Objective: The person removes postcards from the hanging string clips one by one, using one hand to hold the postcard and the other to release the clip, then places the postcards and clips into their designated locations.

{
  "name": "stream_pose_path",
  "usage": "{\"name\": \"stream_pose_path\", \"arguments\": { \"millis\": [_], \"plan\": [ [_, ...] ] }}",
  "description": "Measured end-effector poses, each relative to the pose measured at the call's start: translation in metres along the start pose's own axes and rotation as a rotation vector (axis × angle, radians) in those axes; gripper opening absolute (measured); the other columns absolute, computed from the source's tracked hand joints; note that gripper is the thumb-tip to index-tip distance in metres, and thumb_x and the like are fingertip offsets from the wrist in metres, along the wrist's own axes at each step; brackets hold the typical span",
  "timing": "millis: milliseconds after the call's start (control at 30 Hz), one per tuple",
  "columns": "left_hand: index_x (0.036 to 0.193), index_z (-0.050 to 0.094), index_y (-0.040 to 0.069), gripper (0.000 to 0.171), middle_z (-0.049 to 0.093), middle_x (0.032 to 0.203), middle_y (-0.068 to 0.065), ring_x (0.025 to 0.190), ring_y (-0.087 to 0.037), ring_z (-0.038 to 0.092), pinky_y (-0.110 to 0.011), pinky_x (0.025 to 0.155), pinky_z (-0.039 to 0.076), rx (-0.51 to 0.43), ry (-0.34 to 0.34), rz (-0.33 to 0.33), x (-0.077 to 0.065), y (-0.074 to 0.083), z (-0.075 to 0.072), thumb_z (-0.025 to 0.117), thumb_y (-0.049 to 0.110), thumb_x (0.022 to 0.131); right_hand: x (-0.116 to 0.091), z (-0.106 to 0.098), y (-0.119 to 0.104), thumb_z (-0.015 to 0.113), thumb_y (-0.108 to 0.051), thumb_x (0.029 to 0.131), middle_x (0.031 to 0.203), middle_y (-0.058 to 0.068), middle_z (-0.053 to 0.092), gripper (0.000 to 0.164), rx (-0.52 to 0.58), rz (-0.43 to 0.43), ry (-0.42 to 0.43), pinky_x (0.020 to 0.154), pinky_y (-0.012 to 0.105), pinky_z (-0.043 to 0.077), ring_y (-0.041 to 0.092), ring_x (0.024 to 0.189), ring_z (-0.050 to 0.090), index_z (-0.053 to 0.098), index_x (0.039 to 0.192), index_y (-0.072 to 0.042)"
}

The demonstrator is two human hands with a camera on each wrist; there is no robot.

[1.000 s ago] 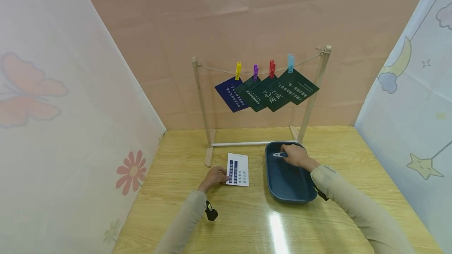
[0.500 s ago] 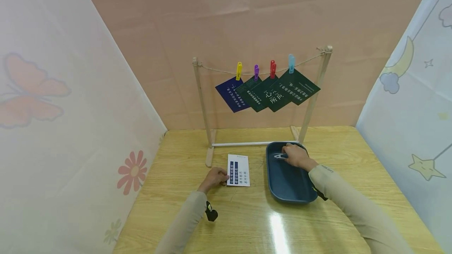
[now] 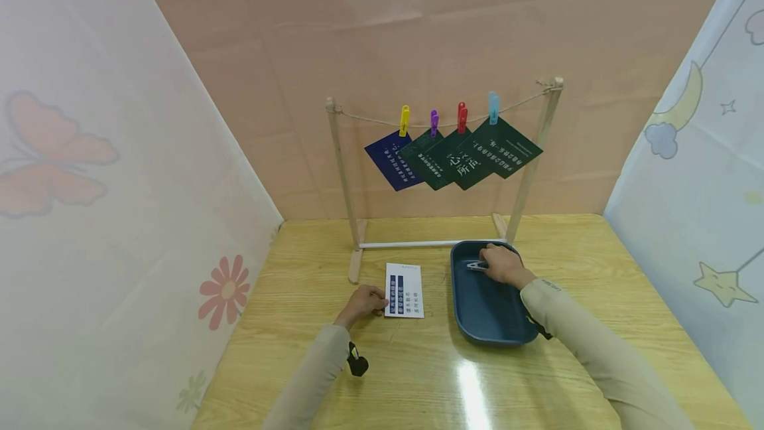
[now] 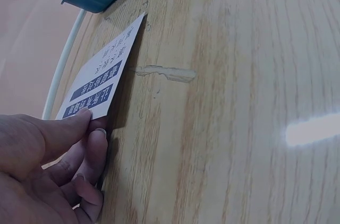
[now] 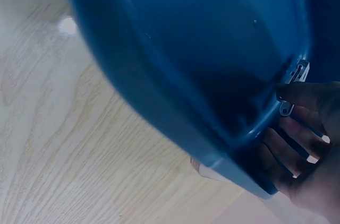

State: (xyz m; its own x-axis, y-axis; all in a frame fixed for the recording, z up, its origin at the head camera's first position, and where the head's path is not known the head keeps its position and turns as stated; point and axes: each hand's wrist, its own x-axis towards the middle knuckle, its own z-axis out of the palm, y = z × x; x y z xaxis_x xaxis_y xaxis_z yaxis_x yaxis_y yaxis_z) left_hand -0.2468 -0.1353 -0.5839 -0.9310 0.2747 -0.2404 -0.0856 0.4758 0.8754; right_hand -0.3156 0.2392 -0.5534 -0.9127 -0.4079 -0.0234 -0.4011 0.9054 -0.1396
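Note:
My left hand (image 3: 364,302) pinches the left edge of a white card (image 3: 410,290) with blue and white lettering. In the left wrist view the thumb lies on top of the card (image 4: 106,67), which is tilted up off the tabletop, fingers beneath. My right hand (image 3: 504,264) reaches into the far end of a dark blue tray (image 3: 489,317). There it pinches a pale clothespin (image 3: 476,265) between thumb and forefinger. In the right wrist view the clothespin (image 5: 302,70) sticks out past the thumb, close to the tray wall; its handles are partly hidden.
Behind stands a wooden frame (image 3: 345,181) with a sagging string. On it hang a blue card (image 3: 388,154) and dark green cards (image 3: 504,151), under yellow (image 3: 404,121), purple (image 3: 434,123), red (image 3: 462,118) and light blue (image 3: 493,108) clothespins. A white rod (image 3: 412,244) joins the frame's feet.
The view has shifted very slightly. Both hands stay in place, the left at the card and the right at the clothespin in the tray, with the clothespin turned a little.

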Motion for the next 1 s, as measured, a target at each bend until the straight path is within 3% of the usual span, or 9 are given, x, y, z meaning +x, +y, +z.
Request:
{"name": "stream_pose_path", "arguments": {
  "millis": [700, 1000],
  "plan": [
    [0.105, 0.067, -0.008, 0.017, 0.07, 0.086, -0.011, 0.07, -0.016, 0.065, -0.032, 0.064, 0.055, -0.002, 0.004, -0.031, 0.0044, -0.0059, 0.0022, 0.069, 0.003, 0.092, 0.0016, 0.0046, 0.0024, 0.066, -0.002, 0.087, 0.099, 0.017, 0.058, 0.022, 0.022, 0.065, -0.044, 0.077, 0.052, 0.053, 0.036, 0.088, 0.063, 0.067, 0.109, 0.001],
    [0.103, 0.068, -0.007, 0.016, 0.07, 0.086, -0.011, 0.071, -0.017, 0.065, -0.033, 0.065, 0.055, 0.021, 0.02, -0.011, 0.0027, -0.0055, 0.0024, 0.071, 0.003, 0.09, 0.0005, 0.0067, 0.0026, 0.065, -0.001, 0.086, 0.098, 0.018, 0.058, 0.021, 0.026, 0.061, -0.034, 0.073, 0.052, 0.053, 0.037, 0.085, 0.063, 0.065, 0.107, 0.001]
  ]
}}
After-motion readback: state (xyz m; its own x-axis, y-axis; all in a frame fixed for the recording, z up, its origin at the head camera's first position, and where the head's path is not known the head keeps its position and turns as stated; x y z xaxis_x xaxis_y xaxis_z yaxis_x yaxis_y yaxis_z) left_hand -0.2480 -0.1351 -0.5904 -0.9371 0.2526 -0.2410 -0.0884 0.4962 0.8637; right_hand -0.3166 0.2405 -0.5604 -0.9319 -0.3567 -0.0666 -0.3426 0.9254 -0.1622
